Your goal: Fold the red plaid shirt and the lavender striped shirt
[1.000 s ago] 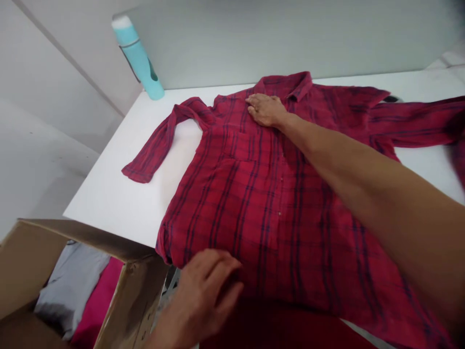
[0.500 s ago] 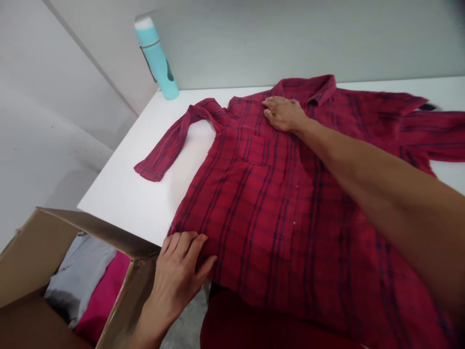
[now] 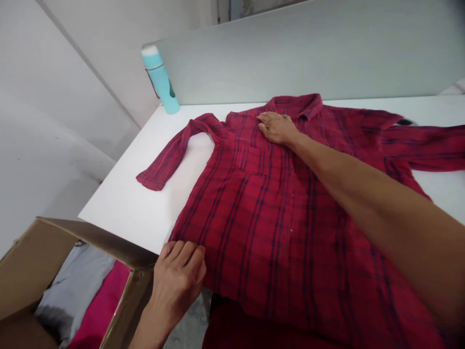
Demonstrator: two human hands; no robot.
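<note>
A red plaid shirt (image 3: 247, 213) with dark blue lines lies front up on the white table (image 3: 119, 198), its collar toward the back and its hem hanging over the front edge. My left hand (image 3: 179, 271) is closed on the shirt's lower left corner at the table edge, fingers curled over the cloth. Flat on the upper chest near the collar rests my right hand (image 3: 277, 127), its fingers stretched out. One sleeve bends out to the left; the other runs off to the right, partly out of view.
A turquoise bottle (image 3: 162, 80) stands at the back left corner of the table, by a pale divider panel (image 3: 298, 58). Below the left edge is an open cardboard box (image 3: 94, 237) holding grey cloth (image 3: 76, 281) and pink cloth (image 3: 103, 303).
My left hand's fingers have curled from lying on the hem corner to gripping it. My right hand stays on the chest. The camera view has tilted up slightly.
</note>
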